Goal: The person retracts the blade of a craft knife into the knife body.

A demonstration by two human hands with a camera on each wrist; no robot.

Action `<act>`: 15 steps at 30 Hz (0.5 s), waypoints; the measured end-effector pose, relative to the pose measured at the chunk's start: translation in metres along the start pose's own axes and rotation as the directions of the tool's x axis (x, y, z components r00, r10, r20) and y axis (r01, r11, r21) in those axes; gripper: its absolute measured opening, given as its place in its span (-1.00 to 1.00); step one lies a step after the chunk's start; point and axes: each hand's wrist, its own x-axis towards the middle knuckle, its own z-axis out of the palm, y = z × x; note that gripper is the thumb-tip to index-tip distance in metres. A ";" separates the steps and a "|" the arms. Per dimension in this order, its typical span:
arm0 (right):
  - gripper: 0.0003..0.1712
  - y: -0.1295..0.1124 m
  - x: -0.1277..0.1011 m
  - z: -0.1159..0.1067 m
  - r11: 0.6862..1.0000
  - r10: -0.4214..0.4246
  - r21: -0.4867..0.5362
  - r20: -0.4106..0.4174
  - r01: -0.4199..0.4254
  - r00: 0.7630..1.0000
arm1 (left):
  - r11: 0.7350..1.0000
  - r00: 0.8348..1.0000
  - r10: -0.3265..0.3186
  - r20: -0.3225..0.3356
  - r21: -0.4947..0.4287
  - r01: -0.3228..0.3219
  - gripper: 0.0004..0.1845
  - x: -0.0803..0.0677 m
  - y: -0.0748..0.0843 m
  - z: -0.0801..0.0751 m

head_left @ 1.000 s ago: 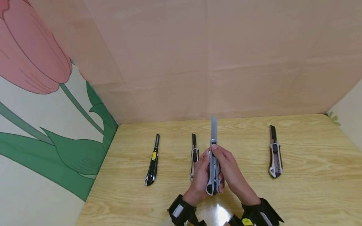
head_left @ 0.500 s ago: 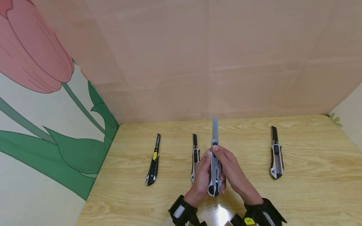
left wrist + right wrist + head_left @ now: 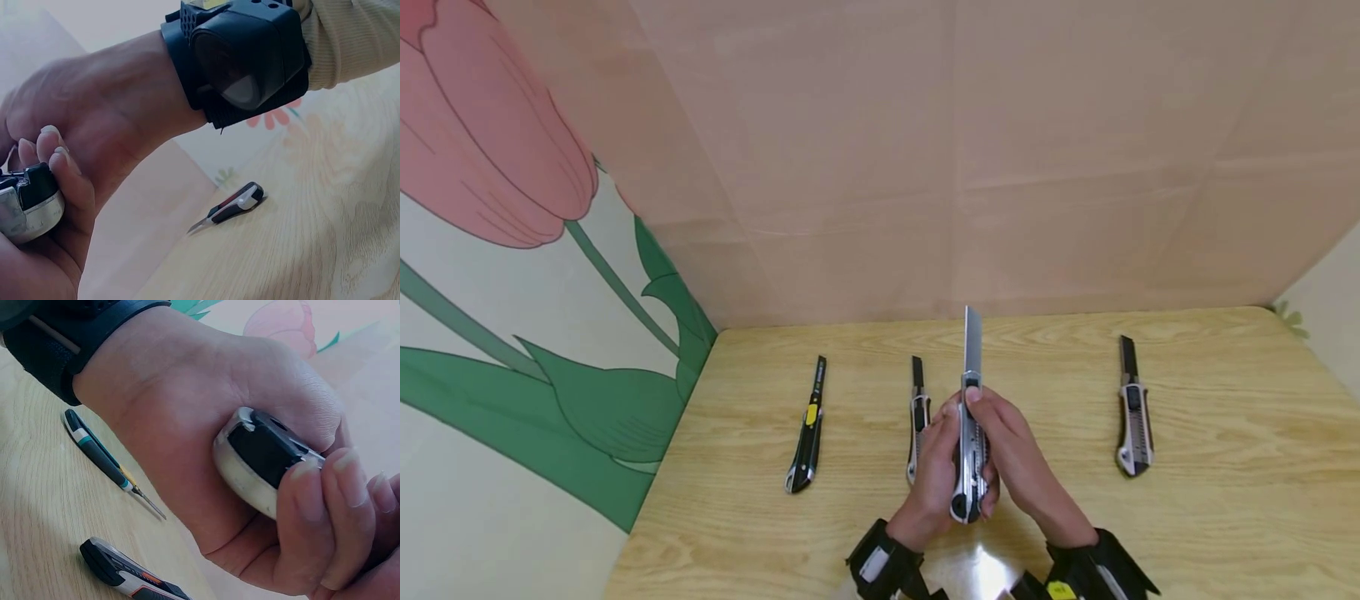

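Note:
A silver-and-black snap-off utility knife (image 3: pixel 972 446) is held up over the middle of the table, its long blade (image 3: pixel 973 342) extended and pointing away from me. My left hand (image 3: pixel 936 468) grips its left side. On the other side, my right hand (image 3: pixel 1021 458) holds the knife with the thumb on the slider and fingers curled round beneath. The butt end of the knife (image 3: pixel 262 450) shows against the right palm in the right wrist view. The left wrist view shows the knife's end (image 3: pixel 28 203) by the curled fingers.
On the wooden table (image 3: pixel 1240 517) lie a black-and-yellow utility knife (image 3: pixel 806 433) to the left, a silver-black one (image 3: pixel 917 421) partly hidden behind my left hand, and another (image 3: pixel 1133 417) to the right. A pinkish sheet (image 3: pixel 850 167) hangs behind the table.

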 end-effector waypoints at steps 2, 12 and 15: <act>-0.45 -0.001 0.000 0.001 1.000 -0.017 0.000 0.000 0.017 1.000 | 1.000 1.000 0.014 0.006 -0.002 -0.014 -0.50 0.000 0.000 0.001; -0.55 0.000 -0.003 0.001 0.997 -0.068 -0.036 0.040 0.069 0.997 | 1.000 0.999 0.020 0.033 0.022 -0.020 -0.53 0.000 0.005 0.001; -0.54 0.000 -0.003 0.000 0.998 -0.056 -0.032 0.055 0.058 0.997 | 1.000 0.999 0.012 0.034 0.026 -0.013 -0.53 0.000 0.005 0.000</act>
